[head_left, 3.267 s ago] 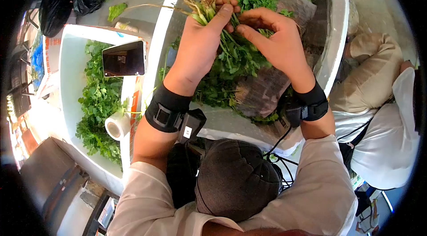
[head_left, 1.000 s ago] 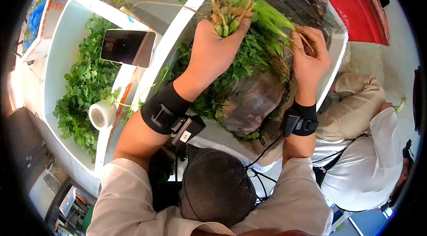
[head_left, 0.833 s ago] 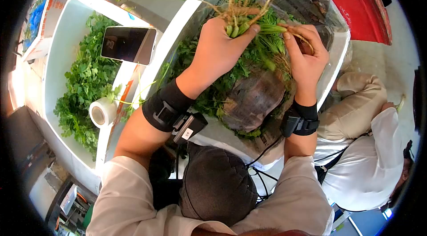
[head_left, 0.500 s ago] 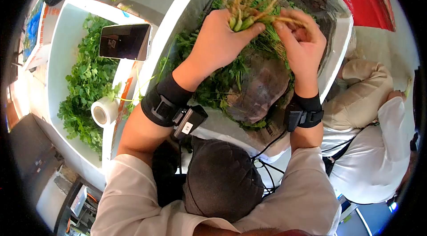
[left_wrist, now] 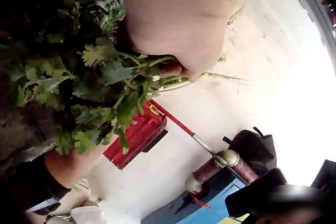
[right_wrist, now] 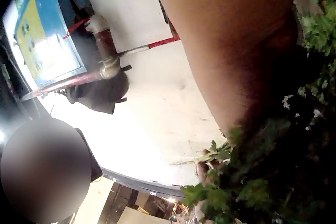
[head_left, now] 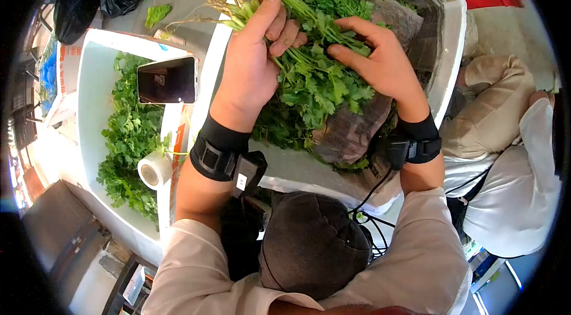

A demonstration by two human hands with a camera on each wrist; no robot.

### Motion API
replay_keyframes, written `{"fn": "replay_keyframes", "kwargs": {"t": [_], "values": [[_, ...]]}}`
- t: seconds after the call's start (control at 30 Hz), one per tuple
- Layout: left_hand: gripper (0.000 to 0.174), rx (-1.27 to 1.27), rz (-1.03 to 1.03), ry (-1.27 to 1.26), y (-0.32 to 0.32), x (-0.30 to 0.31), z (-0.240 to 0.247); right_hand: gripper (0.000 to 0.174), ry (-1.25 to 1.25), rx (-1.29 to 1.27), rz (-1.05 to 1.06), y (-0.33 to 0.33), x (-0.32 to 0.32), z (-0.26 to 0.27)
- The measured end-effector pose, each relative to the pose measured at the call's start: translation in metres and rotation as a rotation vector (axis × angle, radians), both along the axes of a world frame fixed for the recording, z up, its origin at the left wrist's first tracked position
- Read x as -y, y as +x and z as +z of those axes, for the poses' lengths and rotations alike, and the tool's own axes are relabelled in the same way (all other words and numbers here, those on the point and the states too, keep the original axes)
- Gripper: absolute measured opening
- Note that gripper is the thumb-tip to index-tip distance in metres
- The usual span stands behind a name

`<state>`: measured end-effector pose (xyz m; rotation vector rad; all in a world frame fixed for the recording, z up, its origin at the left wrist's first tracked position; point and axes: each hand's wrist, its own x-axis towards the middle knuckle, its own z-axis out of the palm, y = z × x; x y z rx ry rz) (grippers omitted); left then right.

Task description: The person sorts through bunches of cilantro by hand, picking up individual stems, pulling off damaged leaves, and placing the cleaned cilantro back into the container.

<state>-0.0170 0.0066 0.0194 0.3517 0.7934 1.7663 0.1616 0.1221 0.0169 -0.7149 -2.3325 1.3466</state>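
Note:
In the head view my left hand (head_left: 253, 56) grips a bunch of coriander (head_left: 327, 74) just below its pale, stringy roots (head_left: 217, 3), which point up and left. A green stem lies over that hand's fingertips and runs toward my right hand (head_left: 380, 62). There the thumb and fingers pinch the leafy part of the bunch. Leaves (left_wrist: 105, 113) hang beside the left hand (left_wrist: 178, 19) in the left wrist view. The right wrist view has the right hand (right_wrist: 226, 40) over dark foliage, its fingertips hidden.
Below the hands, a white foam box (head_left: 455, 47) holds more greens and newspaper wrapping (head_left: 351, 128). A second box (head_left: 89, 113) at left contains greens (head_left: 128, 136). On its edge are a phone (head_left: 168, 80) and a tape roll (head_left: 154, 171). Another person (head_left: 505, 166) sits at right.
Both hands have shifted, and the roots now point more to the left. My right hand has gone from a thin stem beside the roots to the leafy part. The head view has turned slightly.

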Motion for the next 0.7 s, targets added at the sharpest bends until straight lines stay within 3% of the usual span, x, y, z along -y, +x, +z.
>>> {"fn": "replay_keyframes", "kwargs": {"t": [0.07,0.13,0.23,0.4,0.7], "values": [[0.031,-0.028,0.005,-0.014,0.003,-0.001,0.003,0.035,-0.012,0.086,-0.045,0.005,-0.007,0.005],[0.027,-0.186,0.086,-0.198,0.008,-0.002,0.005,0.034,0.196,-0.070,-0.035,0.009,-0.019,-0.001],[0.022,-0.386,0.140,-0.247,0.009,-0.003,-0.001,0.032,0.093,0.022,-0.053,0.021,-0.029,-0.001],[0.022,-0.457,0.180,-0.285,0.010,-0.004,-0.012,0.025,-0.263,0.167,0.013,0.029,-0.036,0.006],[0.021,-0.474,0.195,-0.274,0.010,-0.004,-0.008,0.024,-0.313,0.094,-0.029,0.031,-0.037,0.003]]}}
